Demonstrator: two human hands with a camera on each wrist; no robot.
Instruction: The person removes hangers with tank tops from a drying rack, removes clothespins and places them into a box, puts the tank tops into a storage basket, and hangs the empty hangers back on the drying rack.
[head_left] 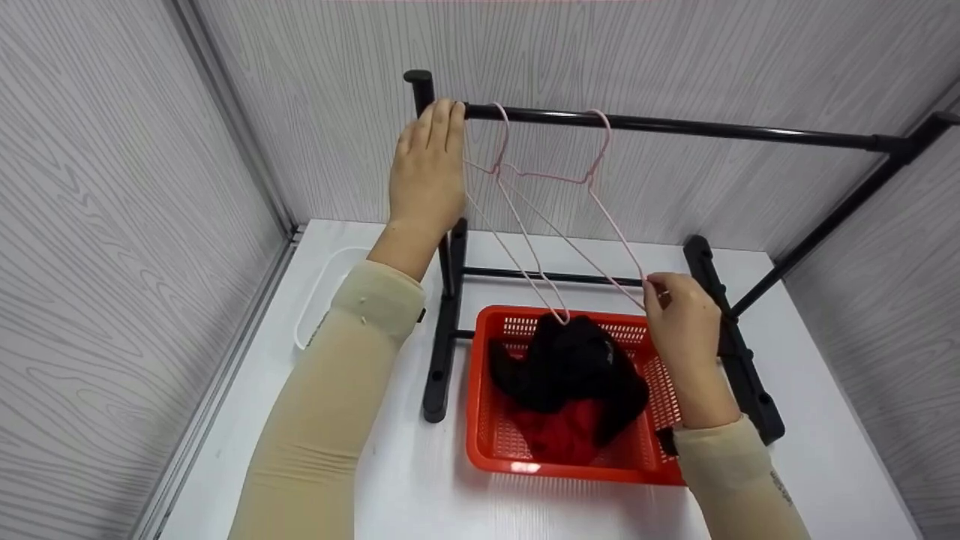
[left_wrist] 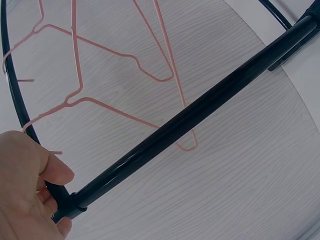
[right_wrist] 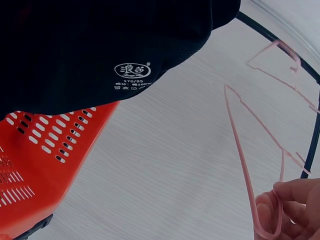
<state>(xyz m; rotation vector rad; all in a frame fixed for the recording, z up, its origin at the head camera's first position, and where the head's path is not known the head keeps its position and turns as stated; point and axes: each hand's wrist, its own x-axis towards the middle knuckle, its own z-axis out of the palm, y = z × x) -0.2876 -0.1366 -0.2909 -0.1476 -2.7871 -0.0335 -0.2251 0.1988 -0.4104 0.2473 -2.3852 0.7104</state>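
Observation:
My left hand point(head_left: 429, 165) grips the black clothes rack point(head_left: 712, 130) at the left end of its top rail; in the left wrist view its fingers curl round the bar beside the corner joint. Two pink wire hangers hang from the rail near this hand. With thumb and fingers, my right hand point(head_left: 684, 322) pinches the lower right corner of the right-hand hanger point(head_left: 604, 142), which tilts toward me. The other hanger point(head_left: 505, 139) hangs closer to the left hand, untouched. Below them, a black garment point(head_left: 577, 360) with a white printed label lies in a red basket point(head_left: 480, 390).
Red cloth point(head_left: 566, 435) lies under the black garment. The basket stands on the white surface between the rack's feet point(head_left: 442, 360). Behind the left forearm a white oval tray point(head_left: 315, 304) is partly hidden. Grey wood-grain panels point(head_left: 97, 187) enclose the sides and back.

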